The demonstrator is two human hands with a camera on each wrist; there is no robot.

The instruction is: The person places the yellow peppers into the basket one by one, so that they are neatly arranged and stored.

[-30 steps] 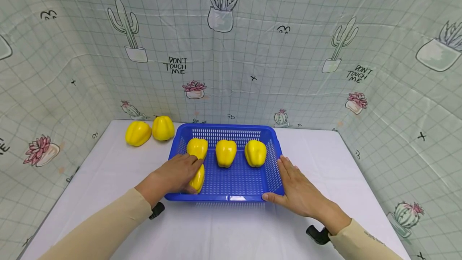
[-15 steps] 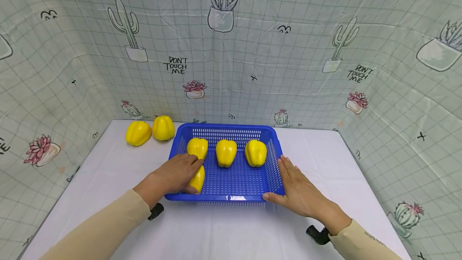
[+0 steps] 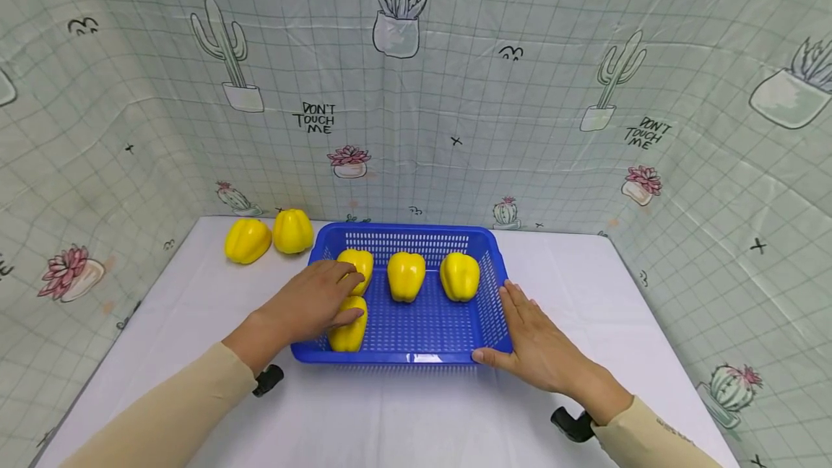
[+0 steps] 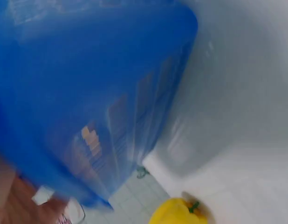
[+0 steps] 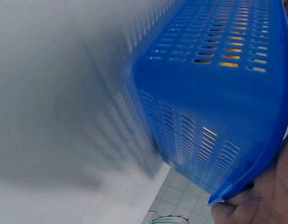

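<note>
A white table (image 3: 403, 410) is ringed by a cactus-print curtain (image 3: 455, 92). A blue basket (image 3: 429, 327) is steadied at its right wall by the right hand (image 3: 536, 341), laid flat with straight fingers and the thumb at the near corner, apparently so it cannot slide. Three peppers (image 3: 406, 275) are lined along the far wall. A fourth pepper (image 3: 349, 325) lies near the front left corner, under the left hand (image 3: 312, 303), whose fingers are loosely spread, resting rather than gripping. Two more peppers (image 3: 268, 235) are left outside, at the far left.
</note>
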